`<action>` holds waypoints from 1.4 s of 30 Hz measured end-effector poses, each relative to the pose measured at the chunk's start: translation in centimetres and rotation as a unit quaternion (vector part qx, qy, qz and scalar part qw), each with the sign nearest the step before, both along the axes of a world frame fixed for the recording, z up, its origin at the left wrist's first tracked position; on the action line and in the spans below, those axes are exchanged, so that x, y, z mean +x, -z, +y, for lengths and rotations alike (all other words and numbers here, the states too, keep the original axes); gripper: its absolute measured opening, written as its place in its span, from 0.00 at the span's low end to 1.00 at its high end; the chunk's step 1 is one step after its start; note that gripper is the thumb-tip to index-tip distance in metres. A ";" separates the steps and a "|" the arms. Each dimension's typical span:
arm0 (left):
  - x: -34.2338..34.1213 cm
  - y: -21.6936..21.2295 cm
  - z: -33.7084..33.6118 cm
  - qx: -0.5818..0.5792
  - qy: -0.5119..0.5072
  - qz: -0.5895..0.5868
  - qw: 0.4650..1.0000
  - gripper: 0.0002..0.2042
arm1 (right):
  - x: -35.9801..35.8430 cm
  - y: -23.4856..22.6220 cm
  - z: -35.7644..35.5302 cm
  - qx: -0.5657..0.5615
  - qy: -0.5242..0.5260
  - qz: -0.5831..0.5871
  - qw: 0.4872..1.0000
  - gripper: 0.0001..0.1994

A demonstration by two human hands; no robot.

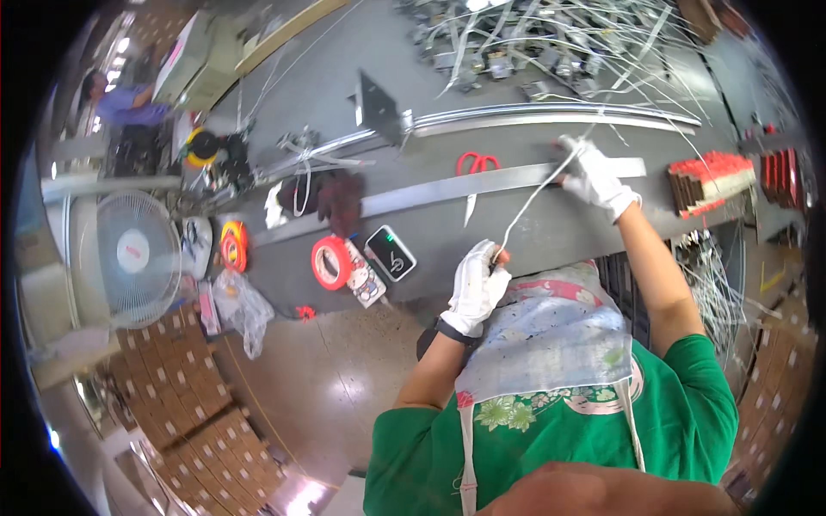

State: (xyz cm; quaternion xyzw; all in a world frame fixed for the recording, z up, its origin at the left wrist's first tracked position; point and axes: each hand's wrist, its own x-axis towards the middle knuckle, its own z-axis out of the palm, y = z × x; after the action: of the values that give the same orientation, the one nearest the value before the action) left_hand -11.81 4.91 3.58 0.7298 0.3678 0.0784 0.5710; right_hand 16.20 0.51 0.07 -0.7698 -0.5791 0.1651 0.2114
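Observation:
A thin white cable [528,206] stretches between my two hands, above the table's near edge. My left hand [476,291], in a white glove with bare fingertips, pinches its lower end in front of the apron. Farther up and to the right, my right hand [595,179], gloved the same way and slightly blurred, is closed around the cable. Under the right hand lies a long flat metal strip [430,193]. Red-handled scissors [477,163] lie against the strip, left of the right hand.
A heap of small metal parts with white cables [533,52] covers the far table. Metal rails [551,119] lie before it. Red-topped pieces [710,182] stand at right. Left are a red tape roll [331,262], a phone [390,253], a dark glove [340,202] and a fan [133,254].

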 end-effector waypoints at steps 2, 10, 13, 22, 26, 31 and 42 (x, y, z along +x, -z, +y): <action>0.8 0.4 0.1 0.118 0.008 -0.025 0.993 0.03 | -2.0 -3.2 -1.7 -0.011 -0.002 0.418 0.908 0.30; 5.3 -0.1 -0.1 0.294 0.126 -0.084 0.944 0.04 | -1.1 -8.5 -8.9 0.332 0.302 0.552 0.702 0.12; 5.8 1.7 0.5 0.376 0.130 -0.033 0.917 0.05 | 0.5 -8.0 -12.2 0.408 0.432 0.497 0.633 0.10; 21.1 1.6 -5.3 0.194 0.373 -0.166 0.892 0.26 | 2.5 -3.6 -17.5 0.451 0.506 0.501 0.538 0.11; 25.0 1.5 -10.4 0.116 0.357 -0.168 0.911 0.11 | 7.0 -0.1 -21.5 0.528 0.494 0.500 0.477 0.12; 29.4 5.0 -15.3 0.151 0.369 -0.096 0.912 0.11 | 12.5 1.8 -24.0 0.475 0.614 0.505 0.377 0.12; 35.0 6.2 -21.9 0.204 0.338 -0.164 0.904 0.14 | 21.1 5.3 -30.0 0.399 0.622 0.567 0.364 0.10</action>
State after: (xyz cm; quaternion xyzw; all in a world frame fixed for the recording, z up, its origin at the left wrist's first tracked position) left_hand 23.18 -16.96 -2.59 0.8875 -0.0240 0.0721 0.4544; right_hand 37.29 -29.45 -5.20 -0.4623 0.3225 0.1341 0.8151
